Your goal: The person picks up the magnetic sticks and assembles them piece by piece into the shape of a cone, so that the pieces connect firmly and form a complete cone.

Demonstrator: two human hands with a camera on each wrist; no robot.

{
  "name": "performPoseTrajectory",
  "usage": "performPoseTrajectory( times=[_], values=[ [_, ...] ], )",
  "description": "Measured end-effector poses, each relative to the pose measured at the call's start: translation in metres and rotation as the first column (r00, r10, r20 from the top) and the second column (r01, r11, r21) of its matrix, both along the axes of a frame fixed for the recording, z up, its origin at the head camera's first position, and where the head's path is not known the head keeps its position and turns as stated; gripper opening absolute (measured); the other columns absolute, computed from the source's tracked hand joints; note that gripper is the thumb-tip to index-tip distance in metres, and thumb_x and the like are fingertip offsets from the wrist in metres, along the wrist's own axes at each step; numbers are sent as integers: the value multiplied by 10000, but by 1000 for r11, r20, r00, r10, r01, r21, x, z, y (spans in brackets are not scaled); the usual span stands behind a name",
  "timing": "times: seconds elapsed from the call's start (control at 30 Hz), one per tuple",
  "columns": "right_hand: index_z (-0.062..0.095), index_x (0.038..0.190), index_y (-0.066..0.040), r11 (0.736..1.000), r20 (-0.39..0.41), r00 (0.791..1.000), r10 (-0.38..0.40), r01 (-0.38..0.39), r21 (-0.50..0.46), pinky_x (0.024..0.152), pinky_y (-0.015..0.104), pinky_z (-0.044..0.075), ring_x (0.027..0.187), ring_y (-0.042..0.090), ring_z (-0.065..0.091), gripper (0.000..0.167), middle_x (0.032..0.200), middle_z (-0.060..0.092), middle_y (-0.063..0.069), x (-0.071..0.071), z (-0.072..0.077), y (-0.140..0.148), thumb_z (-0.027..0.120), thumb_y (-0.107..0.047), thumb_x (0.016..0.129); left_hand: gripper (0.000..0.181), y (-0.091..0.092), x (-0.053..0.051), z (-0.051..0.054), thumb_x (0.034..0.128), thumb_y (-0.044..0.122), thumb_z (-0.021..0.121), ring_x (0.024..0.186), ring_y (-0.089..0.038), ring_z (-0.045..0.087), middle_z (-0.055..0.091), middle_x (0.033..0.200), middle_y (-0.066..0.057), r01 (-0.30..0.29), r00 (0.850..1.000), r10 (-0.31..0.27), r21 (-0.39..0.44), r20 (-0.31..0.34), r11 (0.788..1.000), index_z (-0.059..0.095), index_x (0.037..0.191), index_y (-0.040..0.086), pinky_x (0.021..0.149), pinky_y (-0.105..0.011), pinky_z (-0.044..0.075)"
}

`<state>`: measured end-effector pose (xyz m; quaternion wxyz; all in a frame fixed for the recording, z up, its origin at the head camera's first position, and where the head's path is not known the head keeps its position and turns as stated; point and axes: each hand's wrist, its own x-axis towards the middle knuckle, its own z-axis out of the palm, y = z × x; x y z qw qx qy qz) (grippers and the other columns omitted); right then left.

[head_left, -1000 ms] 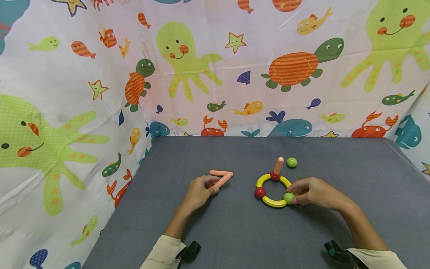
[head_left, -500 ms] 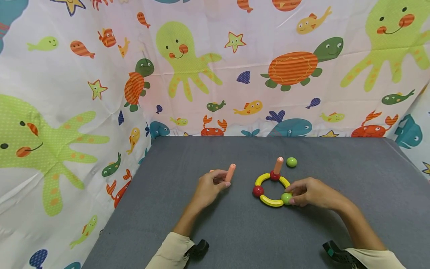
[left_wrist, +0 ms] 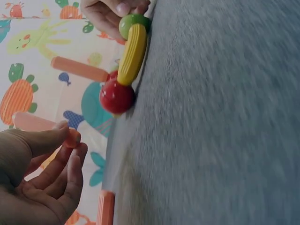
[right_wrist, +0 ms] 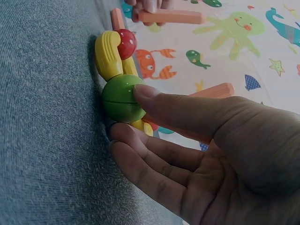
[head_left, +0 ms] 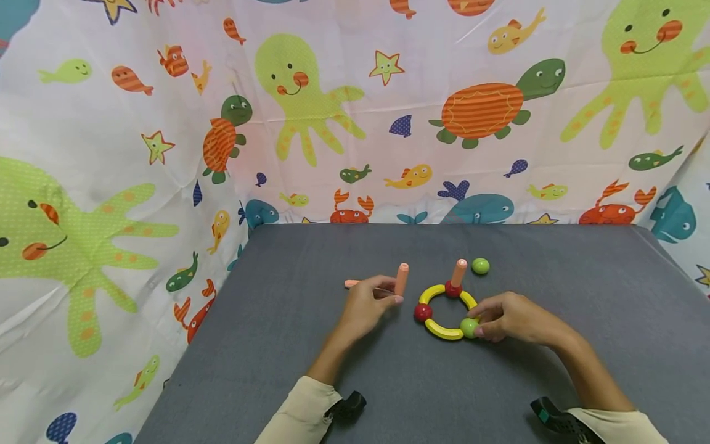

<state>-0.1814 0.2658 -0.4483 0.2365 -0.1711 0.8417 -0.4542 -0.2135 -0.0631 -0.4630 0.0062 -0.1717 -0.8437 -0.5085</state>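
Observation:
My left hand (head_left: pixel 363 311) pinches a salmon-coloured stick (head_left: pixel 402 279) by its lower end between thumb and fingers. The stick stands nearly upright, left of a ring of yellow curved pieces (head_left: pixel 444 330) and balls and apart from it. Two red balls, a left one (head_left: pixel 423 312) and a back one (head_left: pixel 453 288), and a green ball (head_left: pixel 468 327) join the pieces. Another salmon stick (head_left: pixel 459 271) rises from the back red ball. With thumb and fingers my right hand (head_left: pixel 516 317) holds the green ball, clearly seen in the right wrist view (right_wrist: pixel 123 98).
A loose green ball (head_left: pixel 480 266) sits behind the ring. A further salmon stick (head_left: pixel 350 283) lies behind my left hand, partly hidden by it. The grey table (head_left: pixel 421 394) meets a curtain (head_left: pixel 410 111) printed with sea animals at its back and left.
My left hand has lifted its stick from the one lying down, turned it upright and carried it right towards the ring. The ring, with my right hand on it, has shifted slightly left.

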Motion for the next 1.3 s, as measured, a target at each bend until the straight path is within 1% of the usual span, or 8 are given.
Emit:
performPoseTrajectory(
  times=[0.13, 0.3, 0.43, 0.57, 0.67, 0.9, 1.1, 1.3],
  values=[
    [702, 1299, 53, 1000, 2, 1000, 0, 1, -10, 747, 340, 629, 884, 239, 703, 374, 1055, 756, 104, 0, -1, -1, 748, -147, 987, 291, 11, -1, -1, 931, 157, 838, 955, -104, 725, 776, 1092, -10, 20, 1000, -20, -1, 14, 1000, 773, 1211, 111, 816, -249, 577],
    [709, 1283, 53, 1000, 1, 1000, -4, 4, -16, 739, 358, 634, 869, 249, 705, 351, 1056, 755, 113, 0, -2, -2, 743, -139, 992, 290, 25, -3, 0, 922, 147, 845, 940, -78, 700, 778, 1086, -5, 53, 998, -53, 17, 15, 998, 778, 1201, 106, 855, -248, 568],
    [714, 1275, 52, 1000, -6, 1000, -5, 5, -14, 729, 353, 633, 853, 247, 707, 343, 1044, 758, 103, 0, -3, -4, 744, -140, 991, 279, 34, -2, 1, 924, 137, 842, 925, -62, 689, 775, 1077, 2, 65, 998, -66, 35, 22, 997, 780, 1195, 108, 844, -233, 566],
    [714, 1269, 56, 1000, -16, 1000, -4, 4, -18, 723, 358, 634, 845, 254, 703, 340, 1014, 756, 100, 0, -2, -5, 745, -133, 989, 268, 40, 0, 0, 927, 132, 839, 917, -50, 686, 769, 1068, 15, 72, 996, -74, 56, 41, 996, 781, 1188, 121, 828, -216, 566],
    [716, 1268, 52, 1000, -14, 1000, -3, 3, -20, 726, 357, 635, 852, 260, 703, 337, 1012, 756, 102, 0, -1, -5, 745, -133, 989, 259, 43, 0, -3, 921, 135, 845, 919, -46, 686, 767, 1060, 27, 70, 996, -73, 69, 50, 995, 784, 1173, 134, 826, -213, 566],
    [724, 1265, 33, 1000, -12, 1000, 9, -9, -14, 737, 344, 634, 854, 243, 710, 340, 1009, 753, 97, -2, -1, -5, 751, -154, 983, 240, 43, 1, -9, 900, 96, 857, 891, -45, 691, 774, 1032, 2, 59, 998, -62, 82, 31, 995, 789, 1130, 102, 809, -217, 570],
    [723, 1264, 37, 1000, -18, 1000, 12, -12, -17, 729, 339, 631, 836, 228, 701, 345, 982, 747, 90, -2, -2, -4, 751, -163, 984, 253, 43, 1, -12, 910, 98, 848, 916, -43, 697, 767, 1058, 6, 55, 997, -58, 66, 53, 996, 778, 1153, 104, 827, -209, 570],
    [727, 1262, 33, 1000, -19, 1000, 7, -8, -12, 719, 341, 628, 816, 221, 699, 342, 961, 744, 88, -2, -3, -4, 750, -167, 985, 259, 42, 1, -13, 914, 107, 847, 924, -47, 691, 755, 1066, 14, 59, 995, -64, 59, 73, 997, 760, 1157, 119, 839, -211, 570]
  ],
)
